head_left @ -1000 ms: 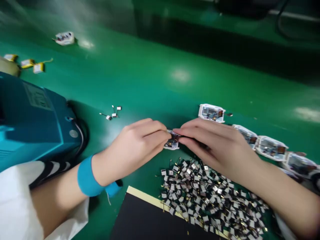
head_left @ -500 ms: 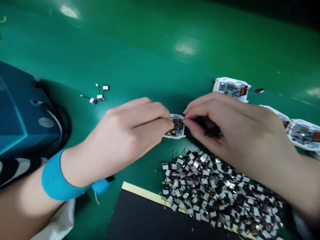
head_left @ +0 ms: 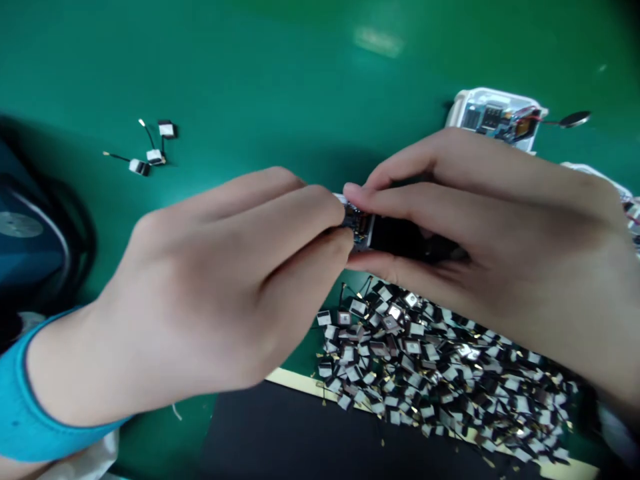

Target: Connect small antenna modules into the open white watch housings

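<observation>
Between both hands is a small white device housing [head_left: 371,230] with a circuit board [head_left: 358,221] inside, mostly covered by fingers. My right hand [head_left: 480,220] grips its right part, index finger on the upper edge and thumb at the lower edge. The fingers of my left hand [head_left: 240,267] are closed in a pinch over the left part of the board. What lies between those left fingertips is hidden. Just below the hands spreads a pile of small square antenna-like modules [head_left: 410,360] with short black cables.
Several similar modules [head_left: 155,157] lie apart at the upper left. Another open white housing [head_left: 493,120] with a wired black disc [head_left: 575,120] sits upper right, more housings behind my right hand. A dark blue box [head_left: 20,233] with a cable stands left; a black sheet [head_left: 280,433] lies in front.
My right hand has moved from beside the housing to grip its edges. The view has shifted closer, and my left hand remains pinched over the board.
</observation>
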